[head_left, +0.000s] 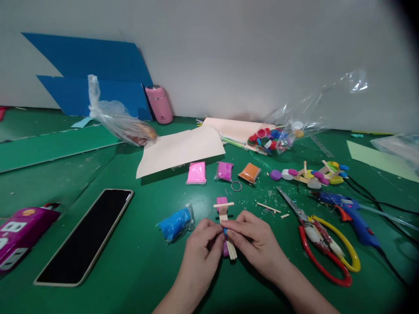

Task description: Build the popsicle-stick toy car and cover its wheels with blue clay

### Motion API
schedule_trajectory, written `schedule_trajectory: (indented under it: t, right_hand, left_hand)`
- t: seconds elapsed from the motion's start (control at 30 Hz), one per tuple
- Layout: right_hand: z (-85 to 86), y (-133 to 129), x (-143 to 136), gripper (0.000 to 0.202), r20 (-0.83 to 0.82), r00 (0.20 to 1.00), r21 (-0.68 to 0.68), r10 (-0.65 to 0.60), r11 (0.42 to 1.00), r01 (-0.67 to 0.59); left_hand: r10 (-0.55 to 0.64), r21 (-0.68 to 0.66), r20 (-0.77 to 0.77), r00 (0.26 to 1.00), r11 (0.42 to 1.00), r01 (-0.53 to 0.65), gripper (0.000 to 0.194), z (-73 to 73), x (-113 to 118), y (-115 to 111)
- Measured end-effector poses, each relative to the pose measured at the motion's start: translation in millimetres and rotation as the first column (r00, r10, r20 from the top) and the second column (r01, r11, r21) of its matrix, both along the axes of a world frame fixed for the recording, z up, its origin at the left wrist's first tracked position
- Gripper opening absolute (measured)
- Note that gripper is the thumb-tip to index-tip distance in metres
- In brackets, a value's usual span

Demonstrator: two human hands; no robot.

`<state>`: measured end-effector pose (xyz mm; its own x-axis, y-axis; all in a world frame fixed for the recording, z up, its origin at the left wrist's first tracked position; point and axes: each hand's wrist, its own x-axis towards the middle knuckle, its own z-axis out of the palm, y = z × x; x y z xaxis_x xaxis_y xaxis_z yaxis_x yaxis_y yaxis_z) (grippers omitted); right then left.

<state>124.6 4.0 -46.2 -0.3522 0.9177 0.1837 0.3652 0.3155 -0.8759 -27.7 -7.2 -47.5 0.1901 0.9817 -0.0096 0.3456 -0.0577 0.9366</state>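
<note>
A small model made of wooden sticks point(231, 250) is pinched between both hands, low in the middle of the view. A short crosspiece tops it, and purple pieces show at its upper and lower ends. My left hand point(203, 244) closes thumb and fingers on its left side. From the right, the fingertips of my right hand point(253, 240) press on its middle, where a bit of blue material point(225, 232) shows between them. The fingers hide part of the model. Left of the hands lies an opened packet of blue modelling clay point(176, 223).
Pink point(196, 172), purple point(224, 171) and orange clay packets point(249, 173) lie ahead. Scissors point(309, 222) and a blue glue gun point(355, 216) are on the right, near a bottle-cap model point(314, 175). A phone point(87, 237) lies left. Behind are a pink flask point(159, 104) and plastic bags.
</note>
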Motion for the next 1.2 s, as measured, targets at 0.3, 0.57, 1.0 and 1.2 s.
schedule_trajectory:
  t: [0.3,0.57,1.0,1.2]
  right_hand:
    - [1.7,-2.5,2.1,0.029,-0.017,0.995,-0.073,-0.102,0.992,0.101]
    - [2.1,-7.0,-0.4,0.023,-0.066,0.979,-0.244,-0.195,0.954,0.174]
    - [2.5,-12.3,-9.7,0.021,-0.186,0.955,-0.306,-0.231,0.937,0.167]
    - [5.1,-8.4,-9.5,0.023,-0.19,0.953,-0.357,-0.234,0.921,0.155]
  left_hand:
    - [0.001,0.002,0.009,1.0,1.0,-0.001,0.021,2.1,-0.3,-1.7]
    - [0.028,-0.062,0.038,0.999,0.998,-0.026,0.021,11.4,4.2,-4.3]
    - [0.082,-0.057,0.063,0.995,0.995,-0.078,0.022,7.6,7.8,-6.1]
    - [0.115,-0.049,0.089,0.989,0.993,-0.111,0.019,9.4,9.0,-4.6]
